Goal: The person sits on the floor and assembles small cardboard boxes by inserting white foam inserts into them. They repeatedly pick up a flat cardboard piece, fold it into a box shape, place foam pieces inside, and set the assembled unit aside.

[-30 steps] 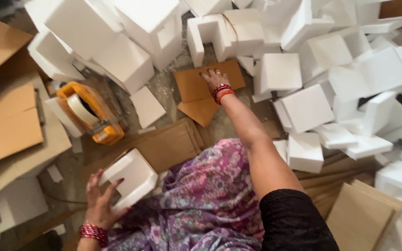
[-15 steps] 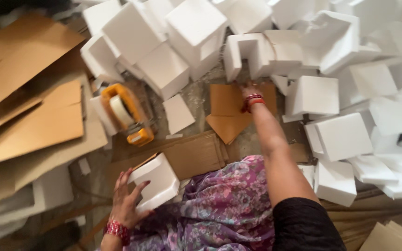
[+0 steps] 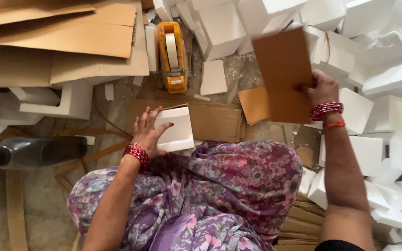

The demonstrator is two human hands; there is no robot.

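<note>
My left hand (image 3: 147,135) grips a smooth white foam block (image 3: 177,128) at my knee. My right hand (image 3: 321,88) pinches a flat brown cardboard sheet (image 3: 282,74), lifted off the floor since half a second ago.

Foam blocks (image 3: 378,60) crowd the right and top; cardboard sheets (image 3: 70,37) fill the left. The tape dispenser (image 3: 173,56) blocks the middle. Bare floor (image 3: 252,76) shows beside it.

Head camera looks steeply down, close over the person's lap.
</note>
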